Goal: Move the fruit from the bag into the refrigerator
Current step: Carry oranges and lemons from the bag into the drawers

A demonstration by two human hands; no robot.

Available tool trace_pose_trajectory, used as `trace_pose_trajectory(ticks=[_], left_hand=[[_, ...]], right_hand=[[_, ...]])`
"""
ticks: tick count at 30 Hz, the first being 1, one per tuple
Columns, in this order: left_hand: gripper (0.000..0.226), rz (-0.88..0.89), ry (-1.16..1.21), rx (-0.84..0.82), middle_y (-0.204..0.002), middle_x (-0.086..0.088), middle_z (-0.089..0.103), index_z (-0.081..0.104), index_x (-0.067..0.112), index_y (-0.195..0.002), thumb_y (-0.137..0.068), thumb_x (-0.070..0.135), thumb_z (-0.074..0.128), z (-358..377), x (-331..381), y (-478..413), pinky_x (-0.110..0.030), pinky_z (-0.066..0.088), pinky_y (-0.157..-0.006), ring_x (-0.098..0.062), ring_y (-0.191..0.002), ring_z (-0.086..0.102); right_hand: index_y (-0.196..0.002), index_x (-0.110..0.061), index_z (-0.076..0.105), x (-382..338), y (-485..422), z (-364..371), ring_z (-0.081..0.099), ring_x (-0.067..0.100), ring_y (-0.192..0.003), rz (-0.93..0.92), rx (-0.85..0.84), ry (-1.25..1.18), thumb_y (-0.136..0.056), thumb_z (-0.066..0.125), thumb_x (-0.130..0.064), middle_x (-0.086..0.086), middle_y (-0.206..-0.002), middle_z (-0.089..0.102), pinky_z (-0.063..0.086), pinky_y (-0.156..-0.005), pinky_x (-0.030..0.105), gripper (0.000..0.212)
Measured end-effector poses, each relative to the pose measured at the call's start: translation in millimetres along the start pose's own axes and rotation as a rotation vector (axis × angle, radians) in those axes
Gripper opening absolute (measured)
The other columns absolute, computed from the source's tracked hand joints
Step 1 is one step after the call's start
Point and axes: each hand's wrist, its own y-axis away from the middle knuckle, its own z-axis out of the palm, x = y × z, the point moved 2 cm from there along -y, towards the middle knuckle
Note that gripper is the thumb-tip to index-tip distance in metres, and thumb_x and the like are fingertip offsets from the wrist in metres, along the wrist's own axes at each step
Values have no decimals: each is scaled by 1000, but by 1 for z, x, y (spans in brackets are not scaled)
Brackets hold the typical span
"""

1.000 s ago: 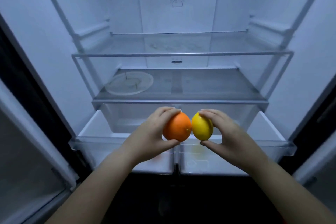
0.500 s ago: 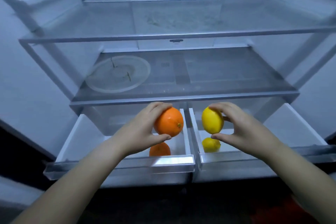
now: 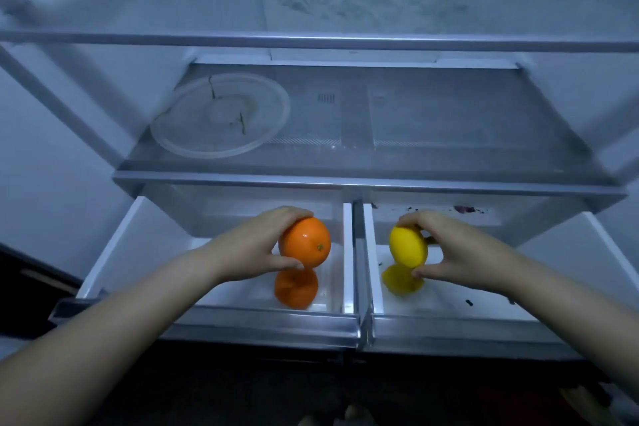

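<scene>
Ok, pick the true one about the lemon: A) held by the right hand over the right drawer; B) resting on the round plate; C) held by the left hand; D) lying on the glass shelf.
A: the right hand grips the lemon above the right drawer; the left hand holds the orange.

— Where does the camera sit?
— On the person's head, facing forward and down into the open refrigerator (image 3: 52, 135), close enough that its side walls run off both edges.
— What fills the middle?
— The left drawer (image 3: 242, 316) and right drawer (image 3: 466, 325), both pulled out and seen from above. The glass shelf (image 3: 466, 121) over them slopes away toward the back.
— And the arms?
— Forearms enter from the bottom corners, left hand (image 3: 249, 245) and right hand (image 3: 460, 249) near centre, one over each drawer.
— Another angle?
— Only this one wide view, topped by the upper rail (image 3: 311, 41)
</scene>
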Motion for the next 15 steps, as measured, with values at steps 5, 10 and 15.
trace_pose_trajectory(ticks=[5,10,15], left_hand=[[80,-37,17,-116,-143,10,38,30,34,-140,-75,46,74,13,-16,-17,-33,39,-102,-10,-125,42],[81,-96,9,-173,-143,6,37,27,32,-141,-76,46,73,27,-26,-30,-35,42,-100,-15,-123,44],[82,-122,-17,-214,-144,4,37,26,32,-142,-76,48,72,36,-32,-39,-35,43,-99,-16,-123,44]], right_hand=[[-128,-36,36,9,-19,10,47,6,-112,14,-175,61,-75,77,-38,-16,-129,44,46,-92,26,67],[-128,-31,37,17,-39,28,47,11,-109,21,-228,110,-73,77,-39,-10,-125,45,46,-89,28,68],[-126,-29,39,23,-51,47,48,12,-104,35,-225,105,-73,77,-39,-6,-124,46,48,-86,31,66]])
